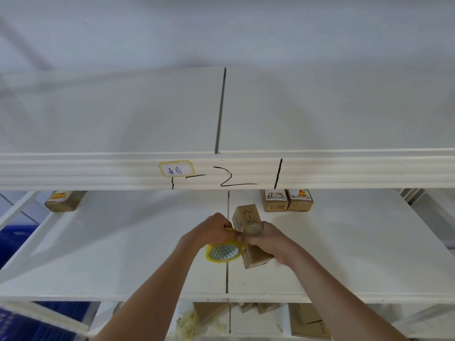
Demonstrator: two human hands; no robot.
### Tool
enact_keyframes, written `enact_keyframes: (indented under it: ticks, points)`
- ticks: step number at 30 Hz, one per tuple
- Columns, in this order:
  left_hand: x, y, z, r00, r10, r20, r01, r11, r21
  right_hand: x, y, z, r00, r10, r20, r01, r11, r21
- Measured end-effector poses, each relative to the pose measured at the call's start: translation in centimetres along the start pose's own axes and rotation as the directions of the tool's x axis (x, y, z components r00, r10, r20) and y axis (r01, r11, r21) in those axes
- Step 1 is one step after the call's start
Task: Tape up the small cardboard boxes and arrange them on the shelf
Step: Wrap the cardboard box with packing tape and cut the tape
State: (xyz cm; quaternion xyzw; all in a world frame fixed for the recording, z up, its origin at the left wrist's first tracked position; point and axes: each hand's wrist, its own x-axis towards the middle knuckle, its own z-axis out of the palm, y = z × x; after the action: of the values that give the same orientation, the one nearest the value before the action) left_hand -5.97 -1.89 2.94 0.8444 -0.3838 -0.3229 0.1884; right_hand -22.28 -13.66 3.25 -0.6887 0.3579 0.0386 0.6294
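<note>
Small box (248,232) in right-hand fingers (248,239), tape roll (224,252) just left.

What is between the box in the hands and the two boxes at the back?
Only bare white shelf lies between the held box and the two back boxes, in the head view.

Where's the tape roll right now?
In the head view the yellow tape roll is low and centre, held in the left hand above the middle shelf, pressed against the left side of the box marked 2-2 that the right hand grips.
</note>
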Motion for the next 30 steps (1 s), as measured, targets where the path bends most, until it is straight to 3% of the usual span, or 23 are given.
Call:
enact_keyframes:
  ticks: [4,8,12,20,26,30]
  points:
    - [-0.5,0.4,-0.3,1.0,-0.003,0.025,0.002,1.0,0.017,0.3,0.3,-0.5,0.999,0.019,-0.034,-0.017,0.999,0.048]
    - [-0.9,-0.2,-1.0,0.993,0.042,0.11,-0.023,0.985,-0.17,0.3,0.8,-1.2,0.994,0.04,-0.102,-0.029,0.994,0.104]
    - [-0.9,-1.3,-1.0,0.994,0.047,0.103,-0.019,0.965,-0.26,-0.5,0.9,-2.3,0.998,0.03,-0.048,-0.024,0.993,0.113]
    - [-0.4,-2.8,-0.7,0.999,-0.042,0.018,0.042,0.999,0.007,-0.4,1.2,-2.8,0.997,0.063,-0.036,-0.058,0.989,0.134]
    - [-0.6,-2.7,-0.1,0.993,-0.042,0.111,0.063,0.98,-0.191,0.1,1.3,-3.7,0.996,0.072,-0.052,-0.063,0.987,0.148]
    - [-0.5,-3.0,-0.4,0.992,-0.006,0.128,0.033,0.977,-0.209,0.1,1.5,-4.4,0.997,0.075,-0.026,-0.071,0.99,0.122]
